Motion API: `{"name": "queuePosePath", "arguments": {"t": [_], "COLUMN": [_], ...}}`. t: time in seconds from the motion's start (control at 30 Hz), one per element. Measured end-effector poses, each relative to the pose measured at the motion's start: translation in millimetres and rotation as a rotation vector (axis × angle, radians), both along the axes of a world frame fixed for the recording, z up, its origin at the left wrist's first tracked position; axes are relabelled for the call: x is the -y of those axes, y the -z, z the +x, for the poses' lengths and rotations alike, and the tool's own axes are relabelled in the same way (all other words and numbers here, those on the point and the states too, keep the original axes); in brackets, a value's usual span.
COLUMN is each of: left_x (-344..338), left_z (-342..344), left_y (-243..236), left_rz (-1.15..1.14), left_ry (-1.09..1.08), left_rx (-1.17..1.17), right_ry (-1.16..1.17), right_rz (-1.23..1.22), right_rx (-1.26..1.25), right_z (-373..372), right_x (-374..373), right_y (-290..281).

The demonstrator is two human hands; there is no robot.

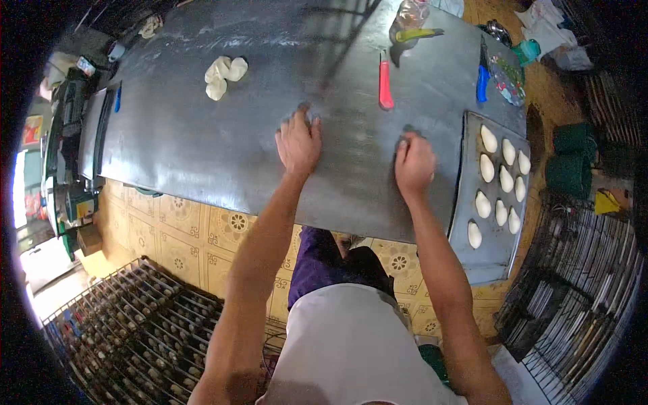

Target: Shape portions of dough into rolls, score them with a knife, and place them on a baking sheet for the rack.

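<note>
Left hand (299, 143): fingers spread; pale, lumpy dough cluster (220, 71) lies at its ten o'clock. Right hand (415, 166): curled, contents unclear; pale teardrop-shaped dough pieces (506, 179) at three o'clock.

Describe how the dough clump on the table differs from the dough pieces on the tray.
The dough clump is several lumps bunched together; the dough pieces lie separately.
The clump's lumps look rounded, while the pieces are longer and tapered.
The clump lies left of the left hand; the pieces lie right of the right hand.
Both look pale.
</note>
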State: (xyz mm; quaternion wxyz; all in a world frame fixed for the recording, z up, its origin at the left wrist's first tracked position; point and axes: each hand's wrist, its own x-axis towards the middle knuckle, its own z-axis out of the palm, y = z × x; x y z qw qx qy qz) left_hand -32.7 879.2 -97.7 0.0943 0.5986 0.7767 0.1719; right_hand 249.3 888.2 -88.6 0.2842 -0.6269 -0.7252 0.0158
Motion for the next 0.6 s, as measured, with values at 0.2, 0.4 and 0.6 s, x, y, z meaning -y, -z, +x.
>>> {"name": "queuePosePath", "arguments": {"t": [0.2, 0.4, 0.6], "left_x": [60.9, -18.2, 41.9], "left_z": [-37.2, 13.5, -37.6], "left_y": [24.6, -17.3, 20.0], "left_rz": [-0.015, 0.094, -0.072], "left_ry": [0.33, -0.042, 0.085], "left_rx": [-0.116, 0.013, -0.049], "right_ry": [0.014, 0.085, 0.043], "right_rz": [-0.178, 0.098, -0.065], "right_rx": [0.074, -0.045, 0.028], "right_z": [56.3, 11.2, 53.9], "right_x": [62.8, -23.5, 62.0], "right_y": [28.6, 3.1, 20.7]}}
